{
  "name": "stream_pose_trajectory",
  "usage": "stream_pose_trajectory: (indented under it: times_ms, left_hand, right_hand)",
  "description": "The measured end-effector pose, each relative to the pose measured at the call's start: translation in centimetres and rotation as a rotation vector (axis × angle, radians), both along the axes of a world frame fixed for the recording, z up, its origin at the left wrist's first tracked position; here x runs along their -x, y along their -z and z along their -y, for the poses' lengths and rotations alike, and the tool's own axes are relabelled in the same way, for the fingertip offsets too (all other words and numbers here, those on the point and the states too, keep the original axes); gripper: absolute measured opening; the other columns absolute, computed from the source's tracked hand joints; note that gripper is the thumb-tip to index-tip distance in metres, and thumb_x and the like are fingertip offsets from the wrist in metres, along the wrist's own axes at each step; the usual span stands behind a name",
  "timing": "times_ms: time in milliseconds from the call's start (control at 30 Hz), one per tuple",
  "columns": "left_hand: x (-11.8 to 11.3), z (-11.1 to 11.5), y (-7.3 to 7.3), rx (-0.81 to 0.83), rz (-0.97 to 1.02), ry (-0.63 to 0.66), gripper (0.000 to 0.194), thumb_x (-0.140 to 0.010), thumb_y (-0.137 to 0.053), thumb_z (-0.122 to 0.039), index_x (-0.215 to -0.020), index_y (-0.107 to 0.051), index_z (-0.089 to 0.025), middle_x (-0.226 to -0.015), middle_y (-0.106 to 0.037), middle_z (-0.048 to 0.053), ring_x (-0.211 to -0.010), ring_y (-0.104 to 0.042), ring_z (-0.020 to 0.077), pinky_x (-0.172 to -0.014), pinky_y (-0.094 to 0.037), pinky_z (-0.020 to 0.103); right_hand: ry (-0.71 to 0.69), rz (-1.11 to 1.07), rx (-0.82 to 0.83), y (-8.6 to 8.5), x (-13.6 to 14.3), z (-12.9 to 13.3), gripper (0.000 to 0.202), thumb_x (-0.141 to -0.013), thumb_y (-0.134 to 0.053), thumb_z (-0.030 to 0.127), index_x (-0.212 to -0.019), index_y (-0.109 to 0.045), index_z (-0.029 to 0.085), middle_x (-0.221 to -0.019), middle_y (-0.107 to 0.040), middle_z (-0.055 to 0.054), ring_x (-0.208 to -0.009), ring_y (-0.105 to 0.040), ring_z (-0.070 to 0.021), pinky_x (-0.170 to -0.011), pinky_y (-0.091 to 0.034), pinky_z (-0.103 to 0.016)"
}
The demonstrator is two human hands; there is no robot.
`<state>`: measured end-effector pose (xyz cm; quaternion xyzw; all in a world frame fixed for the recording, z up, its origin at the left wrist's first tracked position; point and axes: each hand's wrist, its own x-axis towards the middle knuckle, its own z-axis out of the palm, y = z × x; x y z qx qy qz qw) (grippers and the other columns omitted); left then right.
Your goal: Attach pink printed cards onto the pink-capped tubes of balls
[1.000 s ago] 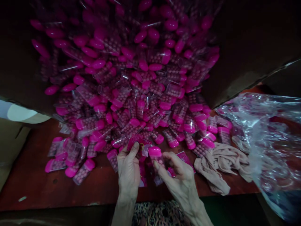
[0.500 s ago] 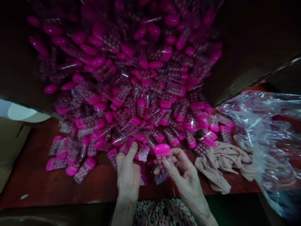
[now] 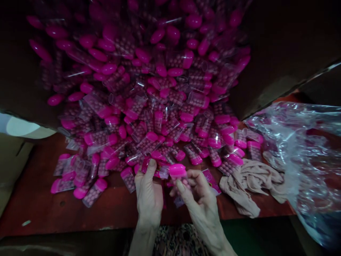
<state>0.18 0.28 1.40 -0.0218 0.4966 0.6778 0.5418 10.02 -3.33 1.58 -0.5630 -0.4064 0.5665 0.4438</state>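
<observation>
Pink-capped container (image 3: 177,170): right hand (image 3: 204,197) is pinching it, left of the beige cloth (image 3: 250,185).
Pink packaging (image 3: 145,164): left hand (image 3: 150,195) is pinching it, farther left of that cloth, its print showing illegibly.
Red tabletop (image 3: 114,209): is stretching beneath the cloth.
Clear plastic (image 3: 301,156): is lying right of the cloth.

The held container (image 3: 178,171) has a smooth, glossy plastic cap over a transparent plastic body; the heaped containers (image 3: 158,120) share that shine. The crumpled bag (image 3: 295,153) is shiny clear film, the rag (image 3: 243,185) matt, wrinkled cloth, the tabletop (image 3: 48,213) worn, seemingly painted wood.
</observation>
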Motion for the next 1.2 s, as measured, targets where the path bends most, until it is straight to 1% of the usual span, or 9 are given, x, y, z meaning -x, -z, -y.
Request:
stream_pose_trajectory:
  times_ms: [267,400,567,700,800,933,1033,1100,1200]
  left_hand:
    - [0.1,-0.1,0.2,-0.028,0.013,-0.019,0.016,-0.069,-0.071,-0.029,-0.076,-0.062,-0.019,-0.07,-0.069,-0.002,-0.06,-0.063,0.0118,-0.066,-0.048,0.027]
    - [0.0,-0.2,0.2,-0.026,-0.002,-0.019,0.015,-0.067,-0.072,-0.026,-0.072,-0.061,-0.017,-0.064,-0.068,-0.003,-0.055,-0.061,0.0097,-0.065,-0.047,0.024]
    - [0.0,-0.1,0.3,-0.024,-0.048,0.002,0.02,-0.061,-0.076,-0.023,-0.074,-0.062,-0.016,-0.068,-0.069,-0.002,-0.059,-0.062,0.0124,-0.062,-0.048,0.026]
    - [0.1,0.0,0.4,0.005,-0.077,0.028,0.019,-0.062,-0.075,-0.026,-0.072,-0.063,-0.015,-0.066,-0.068,-0.002,-0.053,-0.058,0.0103,-0.056,-0.046,0.024]
    - [0.1,-0.1,0.3,-0.014,-0.093,0.044,0.02,-0.059,-0.077,-0.025,-0.071,-0.064,-0.016,-0.063,-0.067,-0.002,-0.052,-0.058,0.0101,-0.055,-0.045,0.022]
    - [0.0,-0.1,0.3,-0.018,-0.078,0.069,0.021,-0.054,-0.079,-0.025,-0.062,-0.062,-0.016,-0.055,-0.063,-0.004,-0.048,-0.056,0.0088,-0.053,-0.044,0.021]
    - [-0.2,0.0,0.4,-0.009,-0.041,0.088,0.022,-0.054,-0.08,-0.026,-0.062,-0.062,-0.016,-0.056,-0.064,-0.004,-0.048,-0.055,0.0085,-0.051,-0.045,0.02]
    - [-0.3,0.1,0.3,-0.021,-0.013,0.111,0.021,-0.055,-0.079,-0.026,-0.064,-0.063,-0.016,-0.059,-0.066,-0.003,-0.052,-0.057,0.0095,-0.054,-0.046,0.021]
    - [-0.4,0.2,0.2,-0.047,-0.005,0.148,0.018,-0.058,-0.078,-0.023,-0.067,-0.064,-0.015,-0.062,-0.067,-0.001,-0.056,-0.06,0.0105,-0.059,-0.048,0.022]
  right_hand:
    - [-0.036,0.018,0.031,0.1,0.4,0.3,0.018,-0.086,-0.053,0.039,-0.091,-0.048,0.022,-0.067,-0.062,0.002,-0.059,-0.057,-0.0114,-0.055,-0.045,-0.021]
    - [-0.038,0.07,0.004,0.2,0.4,0.2,0.018,-0.086,-0.051,0.039,-0.09,-0.048,0.022,-0.066,-0.061,0.002,-0.058,-0.056,-0.011,-0.052,-0.045,-0.02]
    - [-0.038,0.211,-0.133,1.3,0.1,0.5,0.012,-0.085,-0.054,0.031,-0.092,-0.05,0.022,-0.069,-0.059,0.001,-0.059,-0.057,-0.0106,-0.052,-0.045,-0.018]
    - [-0.064,0.267,-0.227,2.0,-0.1,0.8,0.01,-0.084,-0.056,0.026,-0.093,-0.053,0.022,-0.073,-0.06,0.001,-0.063,-0.058,-0.0103,-0.058,-0.047,-0.019]
    - [-0.074,0.144,-0.111,1.8,-0.1,0.6,0.011,-0.083,-0.057,0.029,-0.091,-0.054,0.022,-0.069,-0.059,0.002,-0.059,-0.057,-0.0094,-0.054,-0.047,-0.018]
    - [-0.088,-0.148,0.089,1.0,-0.1,0.2,0.02,-0.082,-0.058,0.037,-0.09,-0.055,0.019,-0.063,-0.056,0.003,-0.049,-0.051,-0.0078,-0.044,-0.045,-0.018]
    - [-0.083,-0.264,0.136,0.8,0.0,0.1,0.024,-0.082,-0.057,0.04,-0.09,-0.055,0.017,-0.064,-0.055,0.002,-0.049,-0.049,-0.008,-0.041,-0.044,-0.017]
    - [-0.057,-0.232,0.122,1.1,0.0,0.2,0.023,-0.083,-0.057,0.039,-0.09,-0.055,0.018,-0.064,-0.055,0.002,-0.048,-0.048,-0.0074,-0.04,-0.043,-0.017]
    - [-0.021,-0.026,0.028,1.8,0.0,0.6,0.019,-0.083,-0.057,0.035,-0.094,-0.056,0.02,-0.064,-0.057,0.003,-0.05,-0.05,-0.0077,-0.045,-0.044,-0.016]
